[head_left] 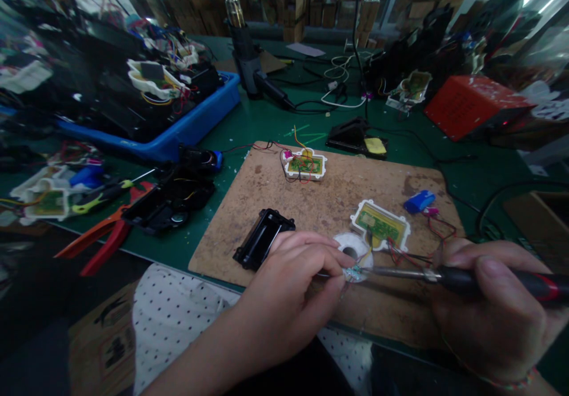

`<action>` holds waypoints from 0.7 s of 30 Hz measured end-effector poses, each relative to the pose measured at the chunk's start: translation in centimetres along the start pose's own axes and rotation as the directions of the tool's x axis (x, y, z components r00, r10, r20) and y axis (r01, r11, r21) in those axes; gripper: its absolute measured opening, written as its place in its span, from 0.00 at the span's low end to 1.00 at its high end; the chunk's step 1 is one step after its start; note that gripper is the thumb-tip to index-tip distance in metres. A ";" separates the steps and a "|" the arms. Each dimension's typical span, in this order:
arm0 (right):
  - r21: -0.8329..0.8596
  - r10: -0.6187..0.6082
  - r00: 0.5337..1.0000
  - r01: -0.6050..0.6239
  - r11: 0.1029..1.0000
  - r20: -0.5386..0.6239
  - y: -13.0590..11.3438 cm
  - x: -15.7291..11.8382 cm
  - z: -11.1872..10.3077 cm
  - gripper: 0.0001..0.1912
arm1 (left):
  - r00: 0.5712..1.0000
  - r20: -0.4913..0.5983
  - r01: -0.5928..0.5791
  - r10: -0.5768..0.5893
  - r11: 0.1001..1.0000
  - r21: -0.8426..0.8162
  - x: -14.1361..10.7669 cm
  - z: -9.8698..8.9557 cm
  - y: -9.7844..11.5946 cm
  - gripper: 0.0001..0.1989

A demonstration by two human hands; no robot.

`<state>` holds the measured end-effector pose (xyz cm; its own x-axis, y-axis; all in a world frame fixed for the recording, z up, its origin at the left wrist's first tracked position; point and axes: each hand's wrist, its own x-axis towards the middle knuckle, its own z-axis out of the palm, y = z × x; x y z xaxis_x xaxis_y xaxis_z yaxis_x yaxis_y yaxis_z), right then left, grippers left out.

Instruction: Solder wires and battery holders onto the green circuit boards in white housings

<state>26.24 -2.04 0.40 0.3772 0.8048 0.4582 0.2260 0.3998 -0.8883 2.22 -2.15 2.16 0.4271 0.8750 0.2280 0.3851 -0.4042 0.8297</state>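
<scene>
My right hand [502, 295] grips a soldering iron [462, 278] by its black handle. The iron's metal tip points left and reaches a small circuit board [354, 274] with thin wires. My left hand [297, 289] is closed, thumb and forefinger pinching the board's left edge; a thin silvery strand shows between the fingers. Behind the board lies a white ring-shaped part [340, 243] with a dark centre. A white-framed circuit module [382, 225] sits just beyond it, wires trailing from it. Left of my left hand is an open black plastic housing [262, 239].
Under the work lies a brown board [231, 206] on a green table. A second white-framed module [306, 166] and a blue battery pack [419, 201] rest on it. Around it are a blue bin [186, 124], red-handled pliers [109, 236], a heat gun [246, 58] and a red box [475, 105].
</scene>
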 end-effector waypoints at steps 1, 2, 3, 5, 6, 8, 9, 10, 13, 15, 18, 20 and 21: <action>0.024 0.000 1.000 -0.001 1.000 0.004 -0.1 0.0 0.0 0.08 | 1.000 0.001 0.000 0.000 1.000 0.000 0.0 0.0 0.0 0.05; 0.036 0.007 1.000 -0.007 0.999 0.003 -0.2 0.0 0.1 0.08 | 1.000 0.005 0.000 0.000 1.000 0.000 0.0 0.0 -0.1 0.05; 0.035 0.024 1.000 -0.024 0.999 -0.002 -0.2 0.1 0.1 0.08 | 1.000 0.009 0.001 -0.001 1.000 0.000 -0.1 0.0 -0.1 0.05; 0.023 0.061 0.998 -0.060 0.998 -0.028 -0.4 0.1 0.3 0.09 | 1.000 0.010 -0.001 0.001 1.000 0.000 -0.1 0.0 -0.1 0.05; 0.021 0.078 0.996 -0.077 0.997 -0.043 -0.5 0.1 0.4 0.09 | 1.000 0.007 -0.002 0.002 1.000 0.000 -0.1 0.0 -0.1 0.05; 0.036 0.090 0.994 -0.088 0.995 -0.062 -0.6 0.2 0.5 0.09 | 1.000 0.000 -0.003 0.003 1.000 0.000 -0.1 0.0 -0.1 0.05; 0.049 0.090 0.994 -0.087 0.995 -0.064 -0.6 0.2 0.6 0.09 | 1.000 -0.003 -0.001 0.001 1.000 0.000 -0.1 0.0 -0.1 0.05; 0.049 0.092 0.994 -0.089 0.995 -0.063 -0.6 0.2 0.6 0.09 | 1.000 -0.003 0.001 -0.001 1.000 -0.001 -0.1 0.1 -0.1 0.05; 0.030 0.114 0.991 -0.112 0.993 -0.065 -0.7 0.2 0.6 0.09 | 1.000 0.004 0.012 -0.012 1.000 -0.004 -0.1 0.1 -0.1 0.05; 0.014 0.133 0.987 -0.132 0.991 -0.088 -0.8 0.2 0.6 0.09 | 1.000 0.004 0.012 -0.012 1.000 -0.005 -0.1 0.1 -0.1 0.05; 0.007 0.172 0.979 -0.172 0.985 -0.108 -1.1 0.4 0.6 0.09 | 1.000 -0.003 0.004 -0.004 1.000 0.001 0.0 0.2 -0.1 0.05; 0.014 0.212 0.968 -0.212 0.977 -0.132 -1.2 0.5 0.7 0.09 | 1.000 -0.011 0.005 -0.005 1.000 0.005 0.0 0.2 -0.1 0.05; 0.009 0.221 0.962 -0.222 0.975 -0.161 -1.1 0.6 0.7 0.09 | 1.000 -0.012 0.007 -0.007 1.000 0.005 0.1 0.2 -0.2 0.05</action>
<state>25.60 -1.76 1.66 0.5572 0.7919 0.2497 0.1283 0.2151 -0.9681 2.37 -2.10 1.92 0.4147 0.8808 0.2284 0.3918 -0.3994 0.8289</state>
